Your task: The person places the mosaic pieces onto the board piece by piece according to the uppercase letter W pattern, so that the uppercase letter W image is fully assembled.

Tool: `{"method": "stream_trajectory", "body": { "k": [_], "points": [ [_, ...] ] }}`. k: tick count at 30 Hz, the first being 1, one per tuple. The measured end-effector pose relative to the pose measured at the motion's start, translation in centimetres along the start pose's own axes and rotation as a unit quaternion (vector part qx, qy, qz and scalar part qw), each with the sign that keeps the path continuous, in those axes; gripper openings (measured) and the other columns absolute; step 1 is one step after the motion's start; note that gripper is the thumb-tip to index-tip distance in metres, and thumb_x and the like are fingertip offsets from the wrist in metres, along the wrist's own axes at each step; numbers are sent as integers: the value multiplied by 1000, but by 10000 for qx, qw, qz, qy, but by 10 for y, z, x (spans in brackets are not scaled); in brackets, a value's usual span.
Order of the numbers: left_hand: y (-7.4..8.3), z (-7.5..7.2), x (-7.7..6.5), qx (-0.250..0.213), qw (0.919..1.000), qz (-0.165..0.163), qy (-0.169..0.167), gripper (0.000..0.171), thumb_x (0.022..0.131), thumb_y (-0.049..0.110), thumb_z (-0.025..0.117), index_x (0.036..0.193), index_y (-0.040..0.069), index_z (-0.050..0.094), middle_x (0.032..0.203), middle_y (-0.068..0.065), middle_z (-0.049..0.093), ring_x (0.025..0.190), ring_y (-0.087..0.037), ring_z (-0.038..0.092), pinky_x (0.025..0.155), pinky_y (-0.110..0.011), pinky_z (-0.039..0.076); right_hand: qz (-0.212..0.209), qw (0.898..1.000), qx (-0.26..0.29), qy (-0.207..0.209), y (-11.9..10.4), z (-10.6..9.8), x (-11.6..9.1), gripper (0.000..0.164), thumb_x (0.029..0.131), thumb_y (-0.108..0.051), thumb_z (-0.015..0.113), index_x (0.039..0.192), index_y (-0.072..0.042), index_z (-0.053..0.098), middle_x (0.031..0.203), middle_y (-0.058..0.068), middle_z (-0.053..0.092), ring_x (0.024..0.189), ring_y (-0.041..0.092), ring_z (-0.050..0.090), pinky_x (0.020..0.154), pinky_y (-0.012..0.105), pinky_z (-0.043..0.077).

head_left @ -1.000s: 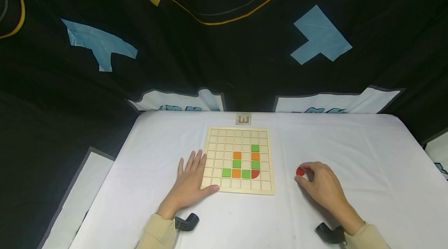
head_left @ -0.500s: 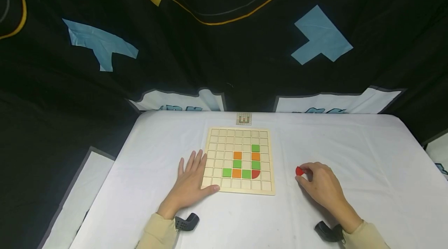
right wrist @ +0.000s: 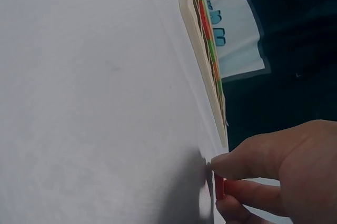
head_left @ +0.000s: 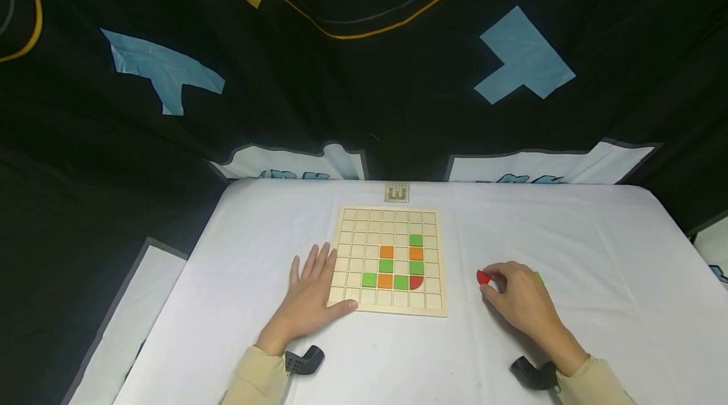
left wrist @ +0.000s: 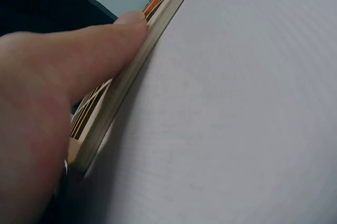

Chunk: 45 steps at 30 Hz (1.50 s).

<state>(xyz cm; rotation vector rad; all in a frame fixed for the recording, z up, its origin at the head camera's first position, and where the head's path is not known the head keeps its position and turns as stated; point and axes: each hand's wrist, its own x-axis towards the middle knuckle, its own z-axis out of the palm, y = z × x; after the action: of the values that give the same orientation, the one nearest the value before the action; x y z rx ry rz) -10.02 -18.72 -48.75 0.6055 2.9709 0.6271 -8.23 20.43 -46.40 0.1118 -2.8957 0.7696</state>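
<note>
The right hand, at lower right of the head view, pinches a red piece between thumb and fingertips. The piece juts out past the fingertips toward the left of the frame, its flat face showing to the head camera. In the right wrist view, low and right of centre, it appears edge-on as a narrow red strip, its long axis running up and down the frame (fingers hide part of it, so its full outline cannot be told). Whether it touches the white cloth is unclear. A bit of a green piece peeks out behind that hand.

The left hand, lower centre-left, lies flat with straight fingers along the left edge of the board, thumb on its lower left corner, gripping nothing. Green and orange squares sit in the grid, beside a quarter-round red tile whose curve faces lower right.
</note>
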Motion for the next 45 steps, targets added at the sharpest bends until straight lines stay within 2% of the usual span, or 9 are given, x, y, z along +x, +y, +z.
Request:
{"method": "stream_trajectory", "body": {
  "k": [10,21,31,45],
  "points": [
    [-1,-2,0,67,10000,-21,-22,111,87,72,58,159,-2,16,167,-20,8,153,-38,0,116,-65,-7,-158,9997,178,96,-10,-2,2,26,78,-10,78,103,-2,76,101,13,72,91,29,63,75,47,52],
    [-3,1,0,110,9999,-43,-40,111,87,72,57,159,-1,16,167,-19,7,153,-38,0,117,-65,-6,-348,9988,349,-12,-33,-2,6,23,80,-11,77,102,-7,77,100,7,72,88,23,60,70,40,50],
    [-2,2,1,121,9999,27,22,110,87,71,58,159,-2,17,166,-20,9,153,-39,1,116,-66,-5,-669,9961,579,-65,-49,5,12,24,78,-6,77,102,-9,77,97,2,71,85,19,58,71,36,49],
    [3,-2,0,69,10000,5,-25,109,87,69,59,159,-2,17,166,-20,8,153,-39,1,116,-65,-6,-975,9917,816,-187,-73,17,15,22,79,-10,80,101,-10,78,98,-2,71,90,18,60,77,37,51]
  ]
}}
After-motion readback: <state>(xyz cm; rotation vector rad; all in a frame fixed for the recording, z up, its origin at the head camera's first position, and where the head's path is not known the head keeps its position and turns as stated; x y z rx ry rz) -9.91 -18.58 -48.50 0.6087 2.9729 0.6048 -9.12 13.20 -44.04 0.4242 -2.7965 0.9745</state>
